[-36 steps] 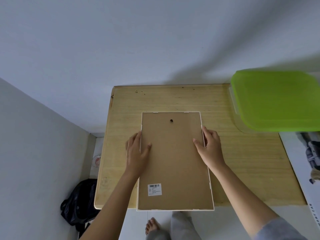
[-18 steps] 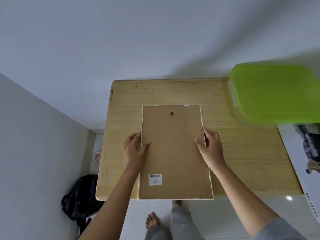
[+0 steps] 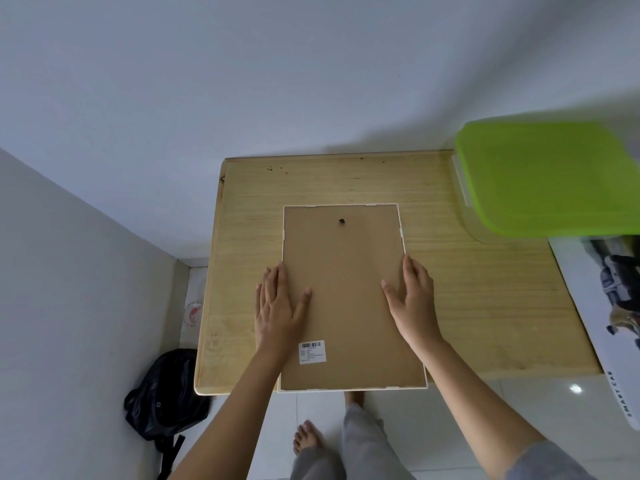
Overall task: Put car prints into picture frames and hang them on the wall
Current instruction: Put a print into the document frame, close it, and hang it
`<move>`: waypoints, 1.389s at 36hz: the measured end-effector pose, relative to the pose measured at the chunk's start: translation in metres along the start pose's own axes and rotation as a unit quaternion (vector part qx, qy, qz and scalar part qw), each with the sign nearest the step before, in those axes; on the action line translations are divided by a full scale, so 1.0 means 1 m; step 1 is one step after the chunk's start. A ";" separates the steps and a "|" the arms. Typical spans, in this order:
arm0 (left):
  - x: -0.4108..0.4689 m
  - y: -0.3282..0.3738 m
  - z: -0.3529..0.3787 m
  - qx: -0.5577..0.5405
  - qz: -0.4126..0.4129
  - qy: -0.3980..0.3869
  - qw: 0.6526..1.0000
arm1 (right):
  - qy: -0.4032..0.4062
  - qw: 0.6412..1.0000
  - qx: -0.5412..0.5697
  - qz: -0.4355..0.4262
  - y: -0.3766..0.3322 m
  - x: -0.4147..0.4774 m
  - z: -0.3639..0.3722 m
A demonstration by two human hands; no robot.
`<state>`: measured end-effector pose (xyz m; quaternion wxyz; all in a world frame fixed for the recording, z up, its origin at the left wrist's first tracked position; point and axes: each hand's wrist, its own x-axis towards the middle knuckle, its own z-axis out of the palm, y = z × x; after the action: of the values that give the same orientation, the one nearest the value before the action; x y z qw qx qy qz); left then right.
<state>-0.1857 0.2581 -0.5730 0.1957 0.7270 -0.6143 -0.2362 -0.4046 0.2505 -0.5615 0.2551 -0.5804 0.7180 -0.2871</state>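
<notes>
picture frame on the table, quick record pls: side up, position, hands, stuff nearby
side up: picture frame lies flat, brown backing up
position: on wooden table, near edge at its front edge
left hand: flat on the frame's left edge
right hand: flat on its right edge
sticker: barcode sticker, lower left of backing
nearby: green-lidded box, car print at right; black bag on floor

A grey sleeve (image 3: pixel 540 460), grey trousers (image 3: pixel 363 441) and bare feet (image 3: pixel 306 439) show.

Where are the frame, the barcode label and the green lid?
frame (image 3: pixel 346 289), head view, brown backing board.
label (image 3: pixel 312 351), head view, its middle.
lid (image 3: pixel 547 178), head view, top face.
</notes>
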 end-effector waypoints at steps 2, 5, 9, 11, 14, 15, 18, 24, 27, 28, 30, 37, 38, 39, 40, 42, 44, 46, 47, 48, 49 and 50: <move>0.000 0.001 0.000 0.015 0.000 -0.002 1.000 | 0.001 1.000 -0.006 0.000 0.000 0.002 0.000; 0.000 0.002 0.001 0.031 -0.008 -0.007 0.999 | -0.001 1.000 -0.007 0.009 0.000 0.004 0.000; 0.000 0.004 0.000 0.030 -0.009 -0.017 0.999 | -0.007 1.000 0.002 0.016 -0.002 0.007 -0.003; 0.000 0.002 -0.002 0.009 -0.004 -0.028 1.000 | -0.015 1.000 0.010 0.018 -0.001 0.005 -0.006; -0.006 -0.003 -0.005 -0.012 0.004 -0.041 0.999 | -0.014 0.999 0.026 0.024 0.003 0.000 -0.011; -0.009 -0.005 -0.005 -0.017 0.002 -0.039 0.999 | -0.008 0.999 0.033 0.030 0.004 -0.003 -0.013; -0.019 -0.011 -0.006 -0.035 -0.004 -0.031 0.999 | 0.017 0.999 0.033 0.037 0.004 -0.013 -0.014; -0.029 -0.010 -0.001 0.005 0.015 -0.023 1.000 | 0.030 0.996 0.039 0.075 -0.006 -0.028 -0.004; -0.029 -0.011 0.000 0.016 0.015 -0.017 1.000 | 0.027 0.990 0.085 0.112 -0.008 -0.027 -0.005; -0.029 -0.011 0.000 0.017 0.016 -0.016 1.000 | 0.026 0.988 0.096 0.114 -0.007 -0.027 -0.006; -0.029 -0.011 0.000 0.017 0.018 -0.013 1.000 | 0.023 0.989 0.107 0.104 -0.006 -0.027 -0.011; -0.028 -0.008 -0.002 0.009 0.007 0.001 1.000 | 0.003 0.981 0.172 0.089 -0.008 -0.028 -0.016; -0.028 -0.007 -0.002 0.010 0.007 0.003 1.000 | 0.008 0.979 0.181 0.089 -0.010 -0.029 -0.017; -0.029 -0.006 -0.004 0.009 0.007 0.003 1.000 | 0.016 0.978 0.191 0.087 -0.013 -0.029 -0.018; -0.030 -0.004 -0.006 0.007 0.005 0.003 1.000 | 0.025 0.975 0.203 0.082 -0.015 -0.029 -0.018; -0.029 0.001 -0.011 0.001 0.004 0.001 1.000 | 0.036 0.971 0.226 0.070 -0.023 -0.028 -0.020; -0.025 0.010 -0.018 -0.005 0.016 0.004 1.000 | 0.038 0.966 0.249 0.053 -0.034 -0.029 -0.025; -0.017 0.024 -0.025 -0.035 0.039 0.014 0.999 | 0.039 0.964 0.262 0.027 -0.048 -0.030 -0.031; -0.012 0.034 -0.030 -0.055 0.055 0.025 0.997 | 0.043 0.962 0.269 0.015 -0.055 -0.030 -0.034; -0.007 0.045 -0.036 -0.078 0.076 0.041 0.993 | 0.046 0.960 0.275 0.002 -0.062 -0.031 -0.038; -0.001 0.058 -0.044 -0.100 0.095 0.056 0.989 | 0.049 0.959 0.278 -0.014 -0.069 -0.030 -0.042; 0.005 0.072 -0.053 -0.122 0.111 0.069 0.984 | 0.053 0.959 0.278 -0.033 -0.075 -0.029 -0.046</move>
<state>-0.2119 0.2409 -0.4886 0.3498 0.6400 -0.6425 -0.2351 -0.3792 0.2726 -0.4753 0.3583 -0.4939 0.6027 -0.5142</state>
